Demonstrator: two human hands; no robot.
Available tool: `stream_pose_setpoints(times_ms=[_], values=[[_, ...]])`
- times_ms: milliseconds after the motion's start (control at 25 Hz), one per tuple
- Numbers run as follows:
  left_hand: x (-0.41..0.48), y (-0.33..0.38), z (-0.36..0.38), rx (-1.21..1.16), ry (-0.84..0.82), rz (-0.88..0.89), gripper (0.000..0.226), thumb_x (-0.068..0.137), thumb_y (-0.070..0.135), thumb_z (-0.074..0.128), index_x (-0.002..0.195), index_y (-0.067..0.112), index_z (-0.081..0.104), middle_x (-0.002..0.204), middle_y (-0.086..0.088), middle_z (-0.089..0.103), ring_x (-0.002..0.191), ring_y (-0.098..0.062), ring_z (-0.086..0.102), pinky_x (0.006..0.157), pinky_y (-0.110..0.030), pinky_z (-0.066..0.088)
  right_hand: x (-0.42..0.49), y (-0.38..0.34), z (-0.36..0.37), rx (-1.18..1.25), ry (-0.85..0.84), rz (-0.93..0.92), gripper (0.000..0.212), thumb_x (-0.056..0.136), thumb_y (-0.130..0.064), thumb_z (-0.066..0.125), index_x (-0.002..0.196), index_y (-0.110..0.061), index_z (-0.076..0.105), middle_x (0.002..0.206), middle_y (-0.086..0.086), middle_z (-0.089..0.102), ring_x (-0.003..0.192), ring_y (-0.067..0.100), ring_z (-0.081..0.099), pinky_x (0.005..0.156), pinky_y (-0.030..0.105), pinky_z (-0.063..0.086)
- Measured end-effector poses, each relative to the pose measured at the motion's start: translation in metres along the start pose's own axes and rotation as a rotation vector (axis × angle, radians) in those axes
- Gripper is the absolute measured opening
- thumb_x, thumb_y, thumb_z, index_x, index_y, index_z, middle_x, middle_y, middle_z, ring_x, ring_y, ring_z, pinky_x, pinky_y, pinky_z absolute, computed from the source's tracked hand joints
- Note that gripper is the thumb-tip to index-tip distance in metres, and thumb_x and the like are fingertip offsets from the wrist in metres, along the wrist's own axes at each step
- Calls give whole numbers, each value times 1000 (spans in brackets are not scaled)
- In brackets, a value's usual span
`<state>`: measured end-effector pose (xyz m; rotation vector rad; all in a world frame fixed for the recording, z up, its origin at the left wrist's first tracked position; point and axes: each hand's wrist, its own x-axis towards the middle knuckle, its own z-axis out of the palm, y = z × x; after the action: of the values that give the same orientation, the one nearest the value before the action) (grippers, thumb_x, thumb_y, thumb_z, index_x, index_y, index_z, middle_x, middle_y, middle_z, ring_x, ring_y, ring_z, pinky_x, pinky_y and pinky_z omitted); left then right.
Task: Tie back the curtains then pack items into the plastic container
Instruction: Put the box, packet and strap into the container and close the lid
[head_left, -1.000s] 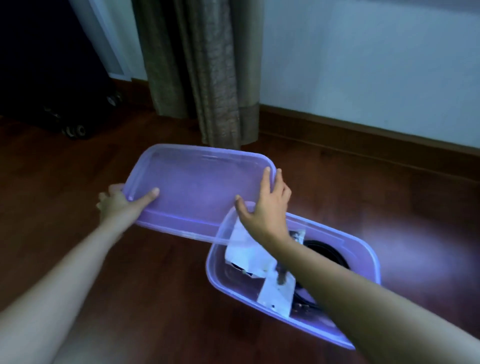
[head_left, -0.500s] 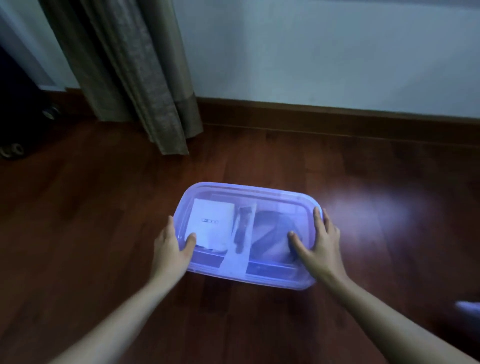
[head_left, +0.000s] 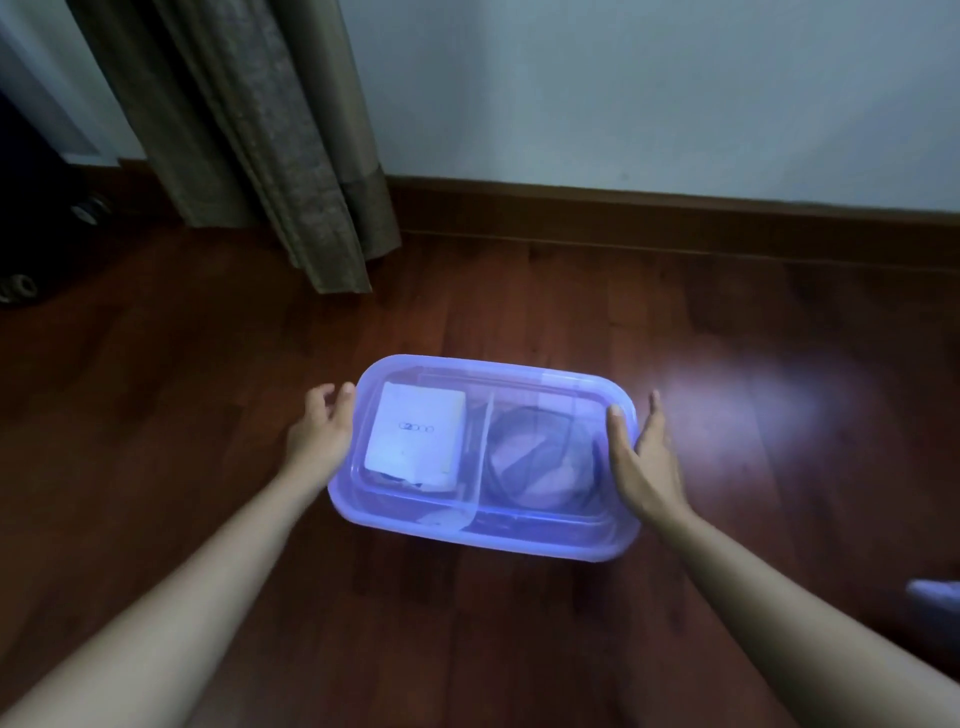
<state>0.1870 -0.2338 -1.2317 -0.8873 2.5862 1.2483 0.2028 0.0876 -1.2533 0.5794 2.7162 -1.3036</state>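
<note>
Purple box (head_left: 483, 540), lid (head_left: 519, 373) on, sits on wood floor (head_left: 208, 415) near curtain (head_left: 291, 156). I see L hand (head_left: 319, 431) loose-fingered at its left end and R hand (head_left: 644, 462) flat vs right end, thumb on lid; neither grips. White pack (head_left: 415, 436) + cable (head_left: 540, 457) inside.

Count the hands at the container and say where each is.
2. The left hand is at the container's left end, loosely open beside the rim; the right hand is at its right end, thumb over the lid. None hidden.

Lidded container (head_left: 519, 543) on floor (head_left: 197, 395); left hand (head_left: 319, 435), right hand (head_left: 645, 463) at ends.
</note>
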Motion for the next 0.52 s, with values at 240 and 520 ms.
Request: stream_pose_setpoints(times_ms=[240, 520], values=[[45, 13, 15, -67, -243, -28, 68, 88, 67, 33, 105, 10, 65, 112, -13, 66, 101, -32, 63, 90, -40, 48, 22, 5, 3, 138, -71, 228, 75, 90, -61, 35, 150, -22, 12, 146, 15, 40, 133, 35, 39, 109, 43, 29], [46, 14, 21, 126, -63, -6, 64, 90, 65, 35, 59, 13, 55, 75, -14, 61, 83, -37, 59, 70, -36, 43, 31, 2, 3, 54, -11, 254, 54, 83, -67, 42, 56, -20, 46, 69, 6, 53, 80, 24, 51, 79, 40, 45]])
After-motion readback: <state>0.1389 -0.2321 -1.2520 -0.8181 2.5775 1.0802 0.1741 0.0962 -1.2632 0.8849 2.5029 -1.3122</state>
